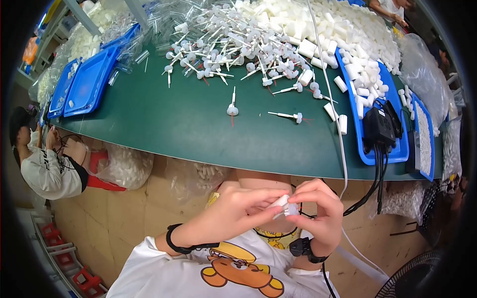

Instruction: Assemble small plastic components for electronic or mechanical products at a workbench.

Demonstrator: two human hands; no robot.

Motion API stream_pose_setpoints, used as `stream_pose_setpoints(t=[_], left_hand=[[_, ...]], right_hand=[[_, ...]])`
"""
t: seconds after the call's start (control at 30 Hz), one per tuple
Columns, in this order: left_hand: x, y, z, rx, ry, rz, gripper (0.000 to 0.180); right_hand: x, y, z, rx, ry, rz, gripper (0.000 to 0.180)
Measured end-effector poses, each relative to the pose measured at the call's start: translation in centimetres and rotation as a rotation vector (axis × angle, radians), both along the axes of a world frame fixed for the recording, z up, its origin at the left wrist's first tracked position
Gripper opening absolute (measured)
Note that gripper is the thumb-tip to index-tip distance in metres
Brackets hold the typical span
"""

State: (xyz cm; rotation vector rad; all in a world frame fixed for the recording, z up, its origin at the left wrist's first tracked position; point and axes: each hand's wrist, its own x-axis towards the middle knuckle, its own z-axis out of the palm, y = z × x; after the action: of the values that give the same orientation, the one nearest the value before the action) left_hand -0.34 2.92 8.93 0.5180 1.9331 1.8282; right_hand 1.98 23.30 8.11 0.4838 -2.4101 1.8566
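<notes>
Above my lap, just off the near edge of the green table (198, 136), my two hands meet fingertip to fingertip. Thumb and fingers of my left hand (248, 206) pinch a small white plastic cylinder (281, 201). My right hand (320, 206) is closed on a translucent whitish plastic piece (292, 209) touching the cylinder's side; fingers partly cover both parts. On the table lie loose white stems with frosted round caps and red thin tubes, one stem (232, 105) standing apart and another (288, 116) to its right.
A big pile of stems (223, 44) and a heap of white cylinders (343, 22) cover the far side. Blue trays (92, 82) stand left; another blue tray (350, 119) at right holds cylinders and a black box with cables (379, 126). A white cord (328, 84) crosses the table. A person (49, 164) sits at left.
</notes>
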Motion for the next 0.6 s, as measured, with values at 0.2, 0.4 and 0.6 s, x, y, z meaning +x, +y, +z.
stream_pose_setpoints(t=[0.2, 0.4, 0.6], left_hand=[[0.4, 0.0, 0.4, -0.172, 0.182, -0.073, 0.033], [0.7, 0.6, -1.0, -0.084, 0.338, -0.056, 0.033], [0.5, 1.3, -1.2, 0.028, 0.086, -0.011, 0.030]], right_hand=[[0.1, 0.5, 0.2, -0.107, -0.146, 0.088, 0.031], [0.6, 0.4, -0.9, -0.191, -0.290, 0.044, 0.030], [0.5, 0.1, -1.5, -0.316, -0.309, 0.067, 0.026]])
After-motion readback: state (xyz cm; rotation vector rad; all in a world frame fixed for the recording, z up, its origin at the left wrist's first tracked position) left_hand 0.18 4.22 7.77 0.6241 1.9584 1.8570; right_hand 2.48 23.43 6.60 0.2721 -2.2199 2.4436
